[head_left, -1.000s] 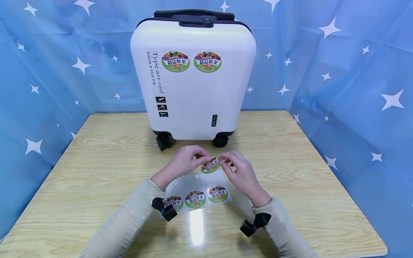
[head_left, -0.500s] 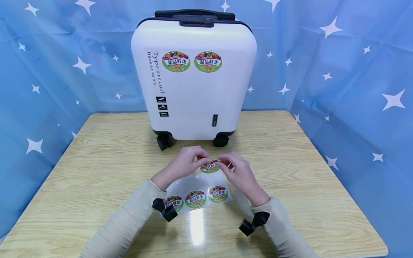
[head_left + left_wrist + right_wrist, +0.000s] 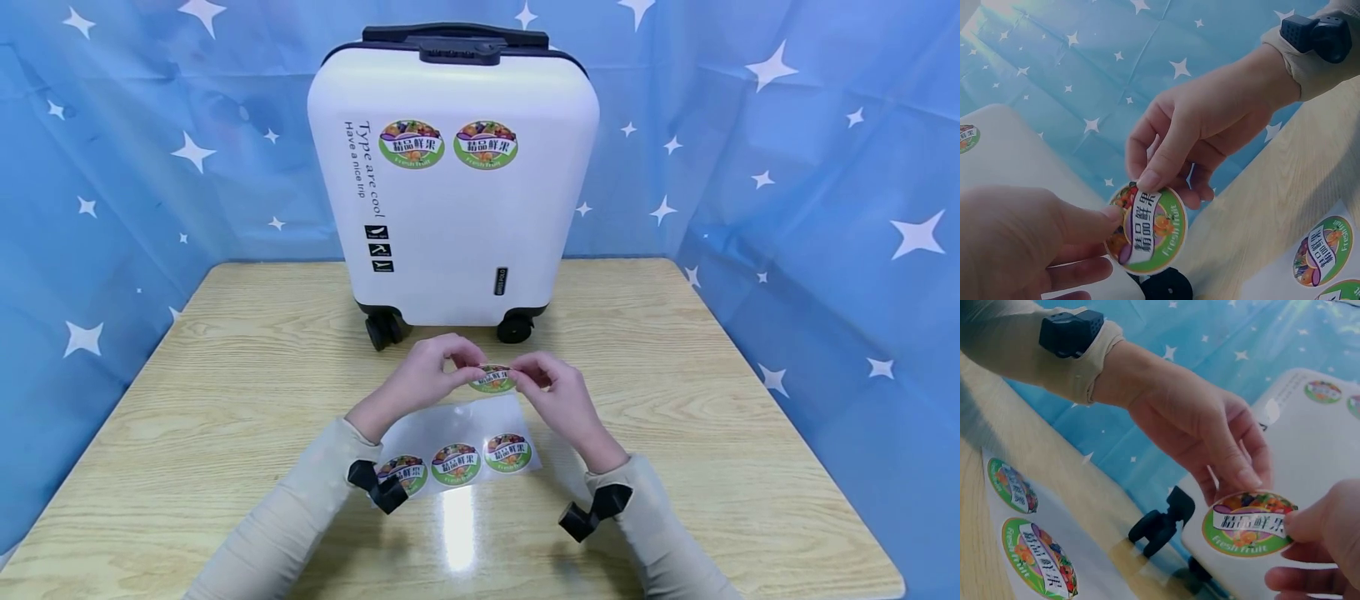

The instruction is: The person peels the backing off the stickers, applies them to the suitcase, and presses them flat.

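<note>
The oval fruit sticker (image 3: 492,381) is held up near the far edge of the backing sheet (image 3: 450,423), its rim pinched at separate points by my left hand (image 3: 435,367) and right hand (image 3: 558,400). I judge it light, flexible and easily creased, likely tacky behind: grip the rim only. Beyond, the white suitcase (image 3: 442,225) stands on the tabletop (image 3: 690,417).

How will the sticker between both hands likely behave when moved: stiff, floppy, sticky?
Probably light: the sticker looks very thin, pinched by the left hand and right hand. Likely floppy if one hand lets go, given its thin edge, though it looks nearly flat. May cling on contact: similar stickers lie on a glossy sheet; this one is off it.
</note>
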Available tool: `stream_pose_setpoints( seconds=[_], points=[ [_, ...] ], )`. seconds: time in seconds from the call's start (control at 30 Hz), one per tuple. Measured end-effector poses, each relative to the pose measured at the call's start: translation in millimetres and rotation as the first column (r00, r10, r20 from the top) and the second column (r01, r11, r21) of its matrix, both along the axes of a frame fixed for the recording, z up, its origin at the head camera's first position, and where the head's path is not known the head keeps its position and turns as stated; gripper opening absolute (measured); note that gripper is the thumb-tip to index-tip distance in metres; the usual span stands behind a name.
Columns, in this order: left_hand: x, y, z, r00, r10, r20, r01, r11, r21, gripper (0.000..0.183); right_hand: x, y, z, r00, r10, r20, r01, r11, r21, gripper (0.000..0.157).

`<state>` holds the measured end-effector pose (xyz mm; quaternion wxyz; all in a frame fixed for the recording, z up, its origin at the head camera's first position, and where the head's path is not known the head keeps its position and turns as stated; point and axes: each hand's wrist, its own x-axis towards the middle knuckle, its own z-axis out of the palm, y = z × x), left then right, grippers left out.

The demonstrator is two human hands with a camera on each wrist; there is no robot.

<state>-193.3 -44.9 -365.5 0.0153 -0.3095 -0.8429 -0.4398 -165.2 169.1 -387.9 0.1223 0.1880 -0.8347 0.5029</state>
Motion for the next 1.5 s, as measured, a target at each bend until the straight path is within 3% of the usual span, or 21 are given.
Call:
stream_pose_setpoints(
  seconds=[0.2,0.37,0.63,0.73,0.87,1.03,1.3,1.5],
  points=[
    [-0.6,-5.6,2.3,0.997,0.053,0.060,-0.056,0.997,0.052,0.013,8.0,-5.6,23.5,0.992,0.013,0.122,0.003,0.991,-0.130,0.008],
    [-1.0,-10.1,5.4,0.993,0.086,0.078,-0.093,0.991,0.095,0.014,11.5,-10.1,37.6,0.991,0.009,0.132,0.019,0.978,-0.207,0.010],
    [-1.4,-14.3,10.9,0.990,0.089,0.106,-0.112,0.967,0.230,0.011,6.6,-16.3,41.0,0.995,0.004,0.104,0.026,0.959,-0.282,0.011],
    [-1.3,-15.9,12.3,0.990,0.100,0.097,-0.123,0.955,0.268,0.008,-0.7,-16.5,34.3,0.995,0.018,0.102,0.014,0.951,-0.309,0.013],
    [-1.8,-19.0,13.8,0.991,0.111,0.069,-0.127,0.947,0.296,0.006,-12.1,-16.0,24.7,0.994,0.043,0.101,-0.008,0.945,-0.327,0.016],
    [-1.8,-24.3,18.1,0.990,0.130,0.054,-0.140,0.940,0.311,0.007,-17.2,-20.0,30.1,0.990,0.083,0.110,-0.042,0.945,-0.325,0.018],
    [-0.1,-35.1,27.1,0.984,0.157,0.079,-0.175,0.927,0.331,0.008,-13.7,-32.9,55.1,0.985,0.157,0.068,-0.131,0.949,-0.285,0.010],
    [8.6,-39.8,45.8,0.983,0.166,0.076,-0.182,0.923,0.340,0.010,-14.0,-43.8,69.8,0.983,0.168,0.068,-0.143,0.951,-0.276,0.010]
  ],
)
